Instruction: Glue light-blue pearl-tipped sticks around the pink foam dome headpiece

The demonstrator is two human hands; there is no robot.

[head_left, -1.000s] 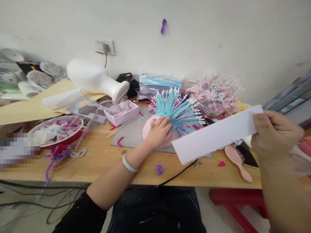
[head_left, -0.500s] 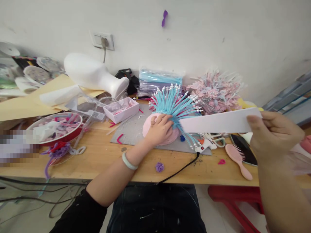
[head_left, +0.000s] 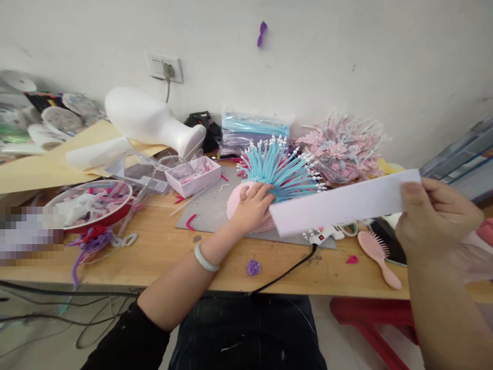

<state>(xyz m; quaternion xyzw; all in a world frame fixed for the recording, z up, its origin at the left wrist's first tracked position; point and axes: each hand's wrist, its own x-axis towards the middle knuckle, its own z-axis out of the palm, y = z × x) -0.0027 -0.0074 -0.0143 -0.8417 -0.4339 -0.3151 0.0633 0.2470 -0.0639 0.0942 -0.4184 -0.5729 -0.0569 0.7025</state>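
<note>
My left hand (head_left: 254, 203) presses on a pink rounded base (head_left: 235, 199), its fingers curled over the side. From that base fans a spray of light blue fuzzy stems (head_left: 275, 164) tipped with white pearl beads; pink ones show among them. Pinched between thumb and fingers, a stiff white strip (head_left: 346, 204) is in my right hand (head_left: 435, 216). The strip points left and slightly down, its far end just in front of the base and the lower blue stems. Part of the base is hidden behind my left hand and the strip.
A white glue gun (head_left: 325, 235) with a black cord lies on the grey mat (head_left: 208, 221). Rightward are a pink hairbrush (head_left: 379, 257) and a dark phone (head_left: 389, 244). A pink box (head_left: 192, 180), a red-rimmed basin (head_left: 115, 213) and a white mannequin head (head_left: 133, 113) stand left.
The strip's left end has swung down and toward me, away from the blue stems. My right hand has moved slightly right. My left hand stays on the base.
</note>
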